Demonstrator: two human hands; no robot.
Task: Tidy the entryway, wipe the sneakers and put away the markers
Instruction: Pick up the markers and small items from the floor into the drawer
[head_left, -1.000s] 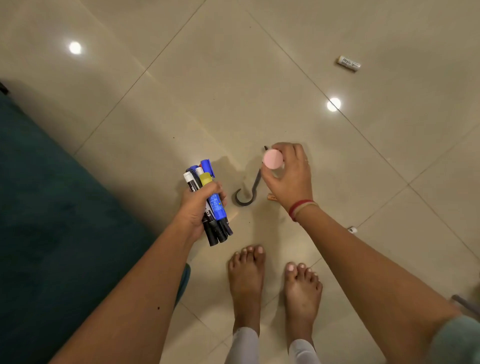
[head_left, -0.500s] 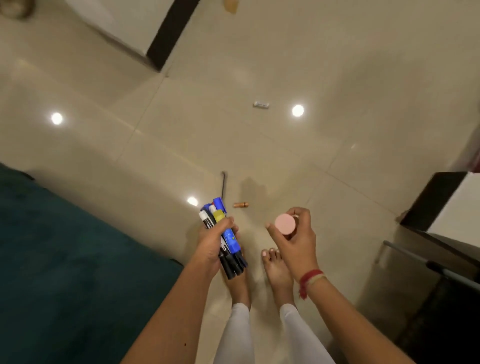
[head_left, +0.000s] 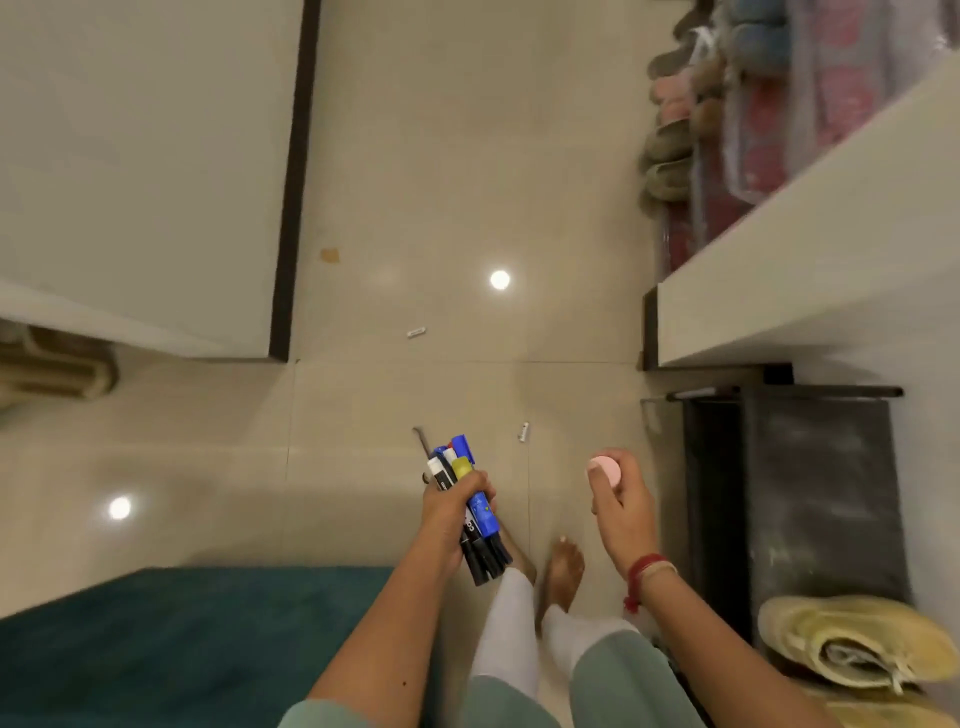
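My left hand (head_left: 451, 506) grips a bundle of markers (head_left: 470, 506), black, blue and yellow, pointing up and away from me. My right hand (head_left: 621, 512) holds a small round pink object (head_left: 604, 472) between thumb and fingers, level with the markers and to their right. A yellowish sneaker (head_left: 852, 644) lies at the lower right on a dark rack. Two small white marker-like pieces lie on the tiled floor, one piece (head_left: 523, 431) just ahead of my hands and another piece (head_left: 416, 332) farther off.
A dark metal hook (head_left: 422, 440) lies on the floor behind the markers. A teal rug (head_left: 171, 644) covers the lower left. A white shelf (head_left: 810, 270) and dark rack (head_left: 810, 493) stand on the right, with several shoes (head_left: 675, 150) beyond. A white wall panel (head_left: 140, 171) with dark edging fills the upper left.
The view has lifted and swung toward the shelf and rack on the right as I stood and stepped. Both hands keep their hold; the hook and floor pieces now lie ahead.
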